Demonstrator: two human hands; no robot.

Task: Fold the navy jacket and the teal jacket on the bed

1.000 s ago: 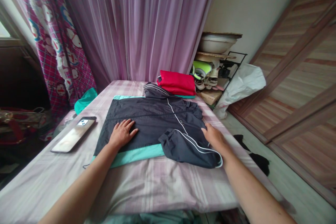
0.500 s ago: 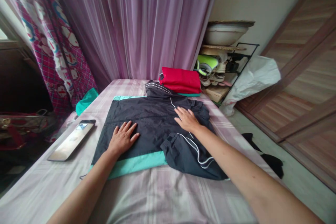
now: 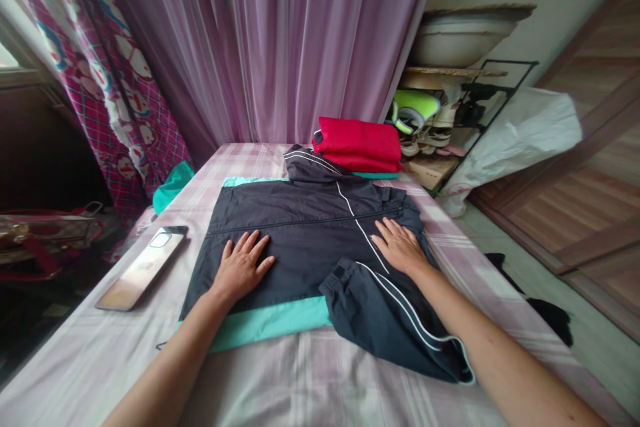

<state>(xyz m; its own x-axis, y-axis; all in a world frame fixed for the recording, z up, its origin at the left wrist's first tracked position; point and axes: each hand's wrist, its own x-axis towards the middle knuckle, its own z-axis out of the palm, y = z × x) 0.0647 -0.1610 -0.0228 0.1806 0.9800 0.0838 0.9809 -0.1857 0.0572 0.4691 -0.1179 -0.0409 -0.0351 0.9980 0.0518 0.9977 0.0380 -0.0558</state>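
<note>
A dark zip jacket [image 3: 300, 253] with white piping and turquoise side panels lies spread on the bed, its zipper running left to right. My left hand [image 3: 243, 265] rests flat on the lower part of its front, fingers spread. Toward the collar end, my right hand [image 3: 399, 247] lies open on the cloth beside the white piping. The near sleeve [image 3: 385, 320] is bent over, with its cuff by the turquoise panel. At the back, the other sleeve [image 3: 313, 163] is folded near a red folded garment [image 3: 357, 145].
A phone [image 3: 143, 269] lies face down on the checked bedsheet [image 3: 280, 383] at left. Turquoise cloth [image 3: 173, 187] is at the left edge. A rack with shoes [image 3: 435, 137], a basin [image 3: 465, 37] and a white plastic bag [image 3: 520, 140] stand beyond the right edge.
My right hand has slid right along the jacket toward its collar end, and the cloth and piping there look straighter. My left hand stays on the jacket. The view has shifted slightly.
</note>
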